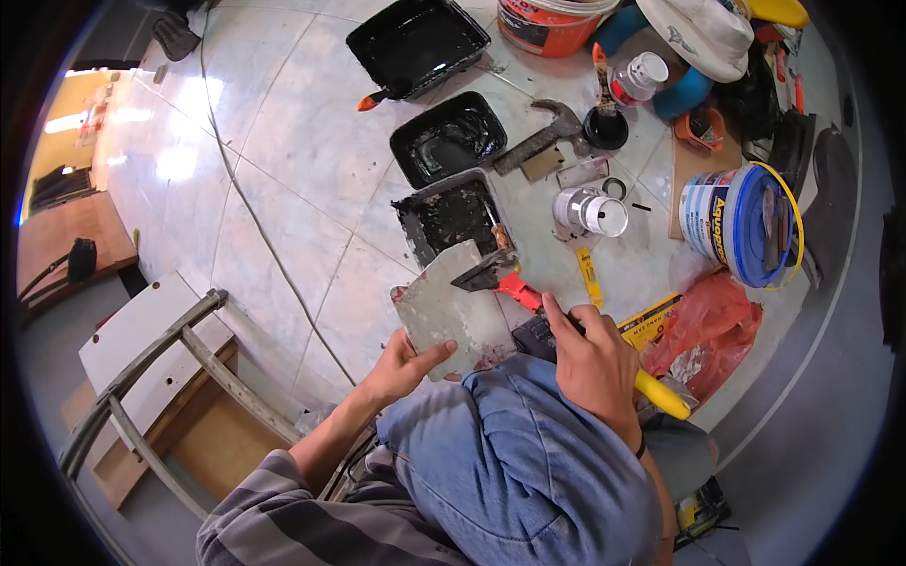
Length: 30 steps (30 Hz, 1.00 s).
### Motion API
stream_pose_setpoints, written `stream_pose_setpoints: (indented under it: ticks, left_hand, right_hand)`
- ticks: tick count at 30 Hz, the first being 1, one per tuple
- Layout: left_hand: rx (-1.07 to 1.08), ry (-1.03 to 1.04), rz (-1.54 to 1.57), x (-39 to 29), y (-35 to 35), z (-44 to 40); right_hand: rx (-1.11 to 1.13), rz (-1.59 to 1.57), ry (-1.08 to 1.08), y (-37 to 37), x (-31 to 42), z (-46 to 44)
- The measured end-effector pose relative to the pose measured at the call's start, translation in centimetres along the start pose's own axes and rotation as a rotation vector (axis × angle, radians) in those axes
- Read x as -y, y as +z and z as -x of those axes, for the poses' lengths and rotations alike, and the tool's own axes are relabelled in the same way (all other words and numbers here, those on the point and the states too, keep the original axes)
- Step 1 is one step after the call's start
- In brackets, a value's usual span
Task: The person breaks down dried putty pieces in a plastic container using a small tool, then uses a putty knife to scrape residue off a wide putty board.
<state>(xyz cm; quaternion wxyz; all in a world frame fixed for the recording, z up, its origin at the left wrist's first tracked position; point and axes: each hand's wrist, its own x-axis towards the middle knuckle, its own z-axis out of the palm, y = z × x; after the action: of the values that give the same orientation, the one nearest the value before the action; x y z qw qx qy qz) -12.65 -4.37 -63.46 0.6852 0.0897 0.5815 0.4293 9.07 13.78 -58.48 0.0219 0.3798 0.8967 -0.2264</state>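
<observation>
My left hand [401, 370] grips the lower left edge of a flat, paint-stained grey-white board [451, 307], thumb on top. My right hand [596, 363] is closed around the dark handle of a scraper [514, 288] with a red neck. The scraper's dark-smeared blade lies over the board's right side; whether it touches is unclear. Just beyond the board sits a tray smeared with black [448, 222], with a brush-like tool in it. Below my right hand a yellow handle end [662, 394] sticks out; what it belongs to is hidden.
Two more black trays [449, 141] [418, 47] stand farther off. A hammer [543, 137], a clear jar [592, 212], a yellow cutter [590, 276], a blue-lidded bucket [741, 224] and a red plastic bag [708, 335] lie to the right. A cable [260, 222] and metal frame [142, 368] are left.
</observation>
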Motion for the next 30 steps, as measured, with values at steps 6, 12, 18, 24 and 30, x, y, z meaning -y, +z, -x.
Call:
stream_pose_setpoints:
  ticks: [6,12,18,24,30]
  left_hand:
    - [-0.037,-0.007,0.058,-0.2,0.0,-0.2]
    - [-0.005,-0.040,0.033,0.5,0.8,0.6]
    - [-0.119,-0.066,0.215,0.2,-1.5,-0.2]
    - [-0.073,-0.092,0.186,0.1,-1.0,-0.5]
    - [-0.062,-0.051,0.233,-1.1,-0.1,0.2]
  right_hand:
    - [-0.014,-0.038,0.038,0.8,0.5,-0.4]
    - [-0.021,-0.144,0.146,1.7,0.2,-2.4]
    - [0.021,-0.122,0.063,-0.4,-0.9,0.5]
    - [-0.017,-0.032,-0.031,0.2,-0.4,1.8]
    - [-0.101,-0.313,0.073,0.2,0.5,-5.4]
